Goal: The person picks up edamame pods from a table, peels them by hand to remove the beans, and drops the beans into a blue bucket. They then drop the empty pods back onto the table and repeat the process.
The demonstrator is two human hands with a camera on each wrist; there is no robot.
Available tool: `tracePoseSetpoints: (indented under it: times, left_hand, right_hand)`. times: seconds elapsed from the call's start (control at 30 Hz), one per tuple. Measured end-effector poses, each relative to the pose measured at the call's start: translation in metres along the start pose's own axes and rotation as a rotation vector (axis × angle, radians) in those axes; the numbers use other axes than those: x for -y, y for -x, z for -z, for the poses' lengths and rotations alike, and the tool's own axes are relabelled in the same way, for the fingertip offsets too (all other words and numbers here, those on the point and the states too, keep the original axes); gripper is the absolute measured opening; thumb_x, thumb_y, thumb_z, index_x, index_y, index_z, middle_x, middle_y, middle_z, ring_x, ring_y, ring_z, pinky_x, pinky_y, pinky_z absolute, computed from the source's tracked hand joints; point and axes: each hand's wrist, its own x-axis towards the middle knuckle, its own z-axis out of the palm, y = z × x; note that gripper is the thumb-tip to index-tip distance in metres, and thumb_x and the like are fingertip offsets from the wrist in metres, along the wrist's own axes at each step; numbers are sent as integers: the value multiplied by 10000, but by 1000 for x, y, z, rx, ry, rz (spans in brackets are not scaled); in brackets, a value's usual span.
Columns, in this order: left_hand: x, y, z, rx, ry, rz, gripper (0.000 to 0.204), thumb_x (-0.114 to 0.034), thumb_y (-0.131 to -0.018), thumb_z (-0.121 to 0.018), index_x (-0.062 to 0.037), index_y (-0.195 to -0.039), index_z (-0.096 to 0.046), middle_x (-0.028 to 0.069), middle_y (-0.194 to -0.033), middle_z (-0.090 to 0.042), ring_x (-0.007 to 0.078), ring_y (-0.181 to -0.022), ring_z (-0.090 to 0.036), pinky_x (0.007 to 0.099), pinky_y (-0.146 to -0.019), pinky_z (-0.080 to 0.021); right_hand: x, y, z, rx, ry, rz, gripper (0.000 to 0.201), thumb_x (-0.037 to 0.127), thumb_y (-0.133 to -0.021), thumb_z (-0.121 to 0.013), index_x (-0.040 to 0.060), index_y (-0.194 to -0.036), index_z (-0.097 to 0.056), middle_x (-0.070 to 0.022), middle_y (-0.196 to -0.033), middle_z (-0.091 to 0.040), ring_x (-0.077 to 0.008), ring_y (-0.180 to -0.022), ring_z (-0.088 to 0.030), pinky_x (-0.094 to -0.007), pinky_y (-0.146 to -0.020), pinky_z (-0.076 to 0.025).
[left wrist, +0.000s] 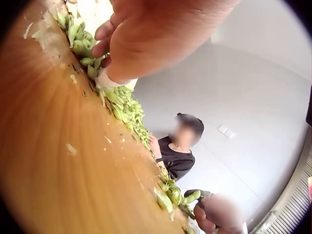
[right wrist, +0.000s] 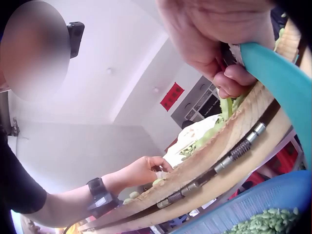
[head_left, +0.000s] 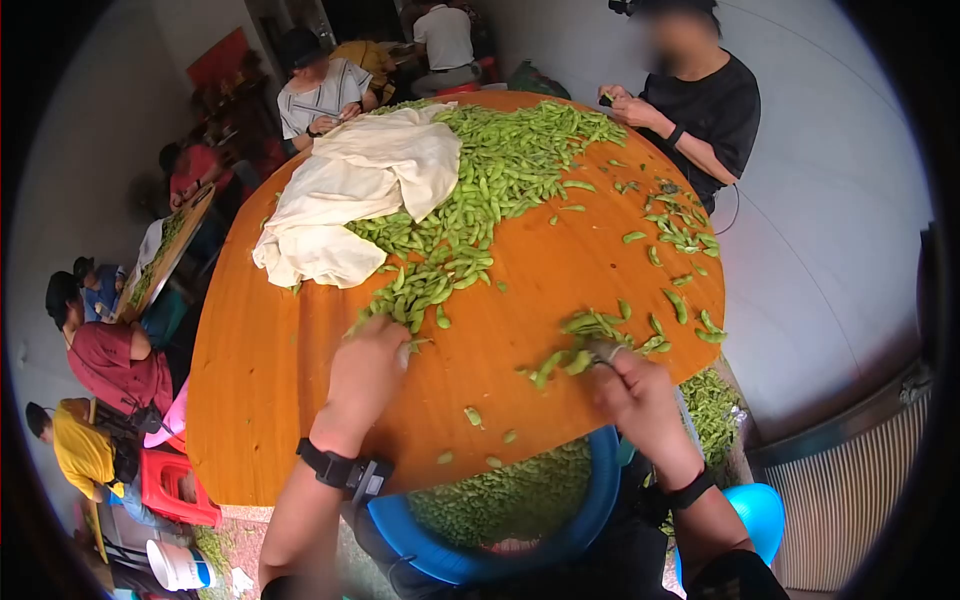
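Head view: one round wooden table [head_left: 300, 380] is carrying one large heap of pods [head_left: 480, 200], one cloth [head_left: 360, 190] and one blue basin [head_left: 480, 560] below its edge. The left hand [head_left: 365, 375] is resting curled fingers on the heap's near tip; the right hand [head_left: 635, 395] is pinching a small pod cluster [head_left: 590, 345].

One round wooden table [head_left: 300, 400] carries one white cloth [head_left: 350, 190] and one big heap of green pods [head_left: 480, 200], with too many pods to count. One blue basket [head_left: 480, 565] sits at the near edge, and two people sit at the far side.
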Motion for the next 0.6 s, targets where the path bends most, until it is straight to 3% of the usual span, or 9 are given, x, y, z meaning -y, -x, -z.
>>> tracePoseSetpoints:
  times: [0.03,0.07,0.1,0.17,0.3,0.37,0.5,0.53,0.6]
  left_hand:
    - [-4,5,1,-20,68,26,70,-64,-864,-635,-32,-923,-657,97,-1022,-679,240,-839,-667,372,-725,-523]
    - [-10,10,3,-37,135,49,64,-23,-859,-611,-19,-908,-652,77,-910,-694,246,-716,-673,370,-641,-528]
    - [-25,15,2,-34,144,42,64,-23,-859,-611,-19,-908,-652,77,-910,-694,246,-716,-673,370,-641,-528]
    - [-48,28,7,23,737,51,79,7,-868,-605,-5,-939,-638,36,-836,-661,137,-665,-634,272,-581,-496]
    - [-69,42,11,77,1238,232,123,8,-884,-607,-6,-1006,-614,13,-818,-631,58,-656,-576,198,-569,-449]
    - [-71,47,11,74,1436,278,182,10,-891,-603,-13,-1072,-596,-10,-911,-617,46,-793,-579,184,-657,-456]
    - [-73,59,-3,-44,1404,233,200,19,-883,-618,-10,-1080,-594,-13,-934,-626,40,-799,-577,171,-673,-449]
    - [-76,58,2,-100,1294,237,142,-27,-900,-610,-18,-1039,-581,-22,-738,-580,37,-597,-533,180,-526,-426]
    - [-73,59,3,-57,1180,231,147,-30,-898,-614,-17,-1041,-581,-27,-729,-575,36,-599,-536,179,-523,-429]
  right_hand:
    - [5,1,-8,21,31,82,301,15,-926,-490,83,-1182,-632,-3,-678,-562,-76,-606,-553,-238,-561,-460]
    - [9,1,-20,-12,46,239,328,-22,-873,-528,57,-1181,-607,-122,-780,-648,-181,-589,-587,-301,-605,-496]
    - [24,5,-23,8,48,187,273,-4,-870,-540,44,-1129,-610,-153,-801,-643,-284,-648,-639,-347,-597,-496]
    - [29,0,-42,11,106,370,139,34,-874,-554,19,-1006,-594,-205,-790,-607,-382,-667,-612,-402,-558,-470]
    - [26,-5,-68,83,71,406,65,68,-887,-557,4,-901,-552,-223,-730,-561,-414,-623,-563,-434,-516,-433]
    - [32,1,-71,251,2,234,101,90,-900,-553,-1,-860,-532,-216,-694,-547,-407,-592,-555,-446,-507,-426]
    - [29,11,-72,235,-19,224,100,79,-895,-567,-4,-851,-533,-203,-665,-536,-392,-578,-560,-446,-506,-428]
    - [40,15,-67,84,8,274,100,70,-888,-575,-2,-838,-526,-196,-656,-533,-385,-574,-562,-445,-502,-425]
    - [50,17,-56,-54,88,383,118,45,-872,-595,4,-805,-507,-183,-644,-529,-371,-569,-567,-439,-489,-417]
